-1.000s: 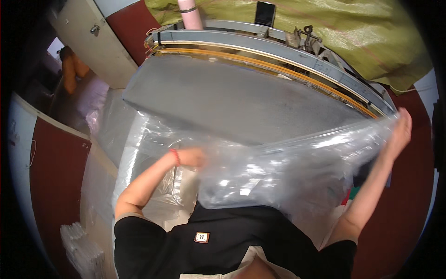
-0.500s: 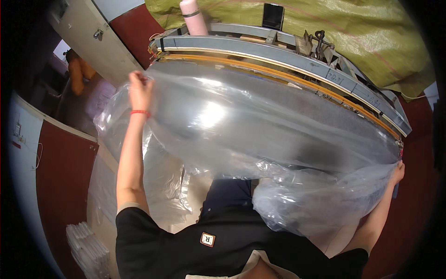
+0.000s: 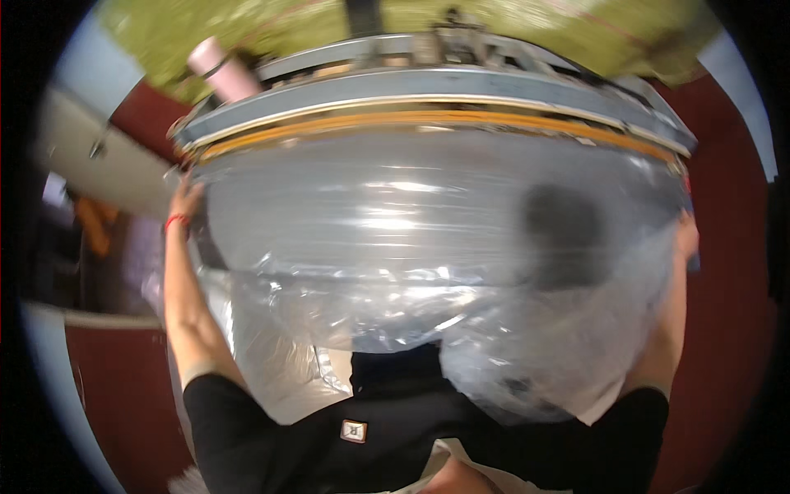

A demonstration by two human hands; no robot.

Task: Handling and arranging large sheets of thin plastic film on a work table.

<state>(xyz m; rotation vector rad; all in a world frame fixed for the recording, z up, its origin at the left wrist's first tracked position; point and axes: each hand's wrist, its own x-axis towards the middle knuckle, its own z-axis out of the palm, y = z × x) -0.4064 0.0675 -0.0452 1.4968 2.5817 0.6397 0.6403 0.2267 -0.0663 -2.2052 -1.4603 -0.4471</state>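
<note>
1. the person is holding a large clear plastic sheet (image 3: 428,239) stretched wide across the grey flat counter (image 3: 461,86) of a machine with an orange strip along its front edge (image 3: 428,119).
2. the left hand (image 3: 186,202) is gripping the sheet's left edge, near the counter's left corner; its fingers are closed on the film, a red band showing at the wrist.
3. the right hand (image 3: 685,235) is sitting at the sheet's right edge, largely veiled by the film; whether its fingers are clamped or loose cannot be told.
4. the sheet is lying taut over the counter's front part, while its lower portion is hanging crumpled and bunched against the person's black shirt (image 3: 395,428).
5. risk, as a judgement: the film is looking thin and slippery, so an uneven pull from either hand could let one edge slip free and collapse the spread.
6. risk: the counter's corners and the metal fittings at the rear (image 3: 448,37) could be snagging or tearing the film if it is dragged.
7. containers: a pink cylindrical bottle (image 3: 222,72) is standing behind the counter at upper left; its contents are not visible. the sheet may be a bag, but no opening or contents can be made out.
</note>
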